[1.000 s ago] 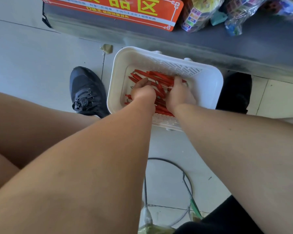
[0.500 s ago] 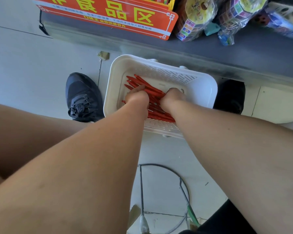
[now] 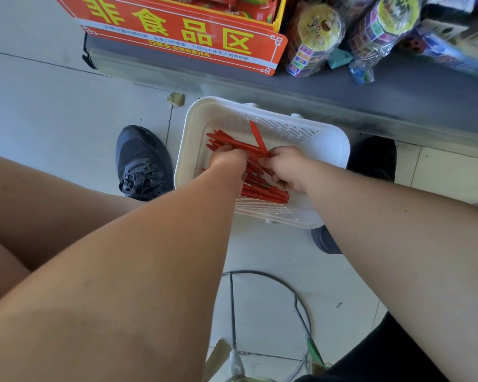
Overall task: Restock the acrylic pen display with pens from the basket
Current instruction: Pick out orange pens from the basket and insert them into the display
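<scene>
Red slim pens (image 3: 262, 192) in slotted white plastic basket (image 3: 191, 139), left grip (image 3: 227, 161) and right grip (image 3: 289, 170) curled round them

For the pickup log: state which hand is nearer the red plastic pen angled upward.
Right. The right hand meets the angled red plastic pen at its lower end, seemingly pinching it. The left hand sits just left of it, fingers curled into the pile of red pens.

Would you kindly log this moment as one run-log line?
left hand: grips red pens | right hand: grips red pens | white basket: on floor
</scene>
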A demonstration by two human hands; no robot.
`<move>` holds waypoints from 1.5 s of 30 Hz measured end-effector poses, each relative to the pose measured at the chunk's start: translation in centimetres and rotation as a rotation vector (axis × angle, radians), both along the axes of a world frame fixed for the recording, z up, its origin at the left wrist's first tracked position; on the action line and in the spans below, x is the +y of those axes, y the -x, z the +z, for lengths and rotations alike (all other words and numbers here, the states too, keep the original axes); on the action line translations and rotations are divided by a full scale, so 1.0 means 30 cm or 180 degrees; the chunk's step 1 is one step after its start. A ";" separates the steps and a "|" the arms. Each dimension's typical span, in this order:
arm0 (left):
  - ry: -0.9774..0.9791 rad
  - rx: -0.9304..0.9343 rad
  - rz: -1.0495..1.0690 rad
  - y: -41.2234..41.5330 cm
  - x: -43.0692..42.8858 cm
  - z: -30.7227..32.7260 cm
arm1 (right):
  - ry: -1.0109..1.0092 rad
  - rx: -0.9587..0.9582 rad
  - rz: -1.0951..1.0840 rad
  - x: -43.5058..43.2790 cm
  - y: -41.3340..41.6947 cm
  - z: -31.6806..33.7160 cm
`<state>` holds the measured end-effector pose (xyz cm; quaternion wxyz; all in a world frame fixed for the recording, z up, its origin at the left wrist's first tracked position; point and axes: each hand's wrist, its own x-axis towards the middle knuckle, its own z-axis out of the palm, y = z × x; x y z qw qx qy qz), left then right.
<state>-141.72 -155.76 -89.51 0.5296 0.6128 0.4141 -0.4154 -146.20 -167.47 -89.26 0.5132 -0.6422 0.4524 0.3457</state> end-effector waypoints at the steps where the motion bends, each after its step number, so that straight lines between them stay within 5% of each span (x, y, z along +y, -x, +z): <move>1: -0.0016 -0.0025 -0.0069 0.002 0.000 -0.001 | -0.0152 0.0006 -0.0009 -0.002 0.010 0.010; 12: 0.0170 0.0118 0.0076 -0.017 0.000 0.120 | -0.0259 -0.0205 0.0852 0.005 0.030 0.132; 21: 0.0398 -0.0134 0.0237 0.003 0.017 0.193 | -0.0192 -0.0511 0.0409 0.009 0.067 0.234; 30: 0.0580 -0.0288 0.0310 -0.017 0.045 0.318 | 0.0201 -0.0707 0.0969 0.019 0.023 0.377; 38: -0.0218 -0.1008 -0.0888 0.019 0.072 0.392 | 0.0395 -0.1265 0.0839 0.009 0.091 0.447; 45: -0.0074 -0.1929 -0.1791 0.049 0.071 0.570 | -0.0241 -0.1627 -0.0207 0.019 0.103 0.569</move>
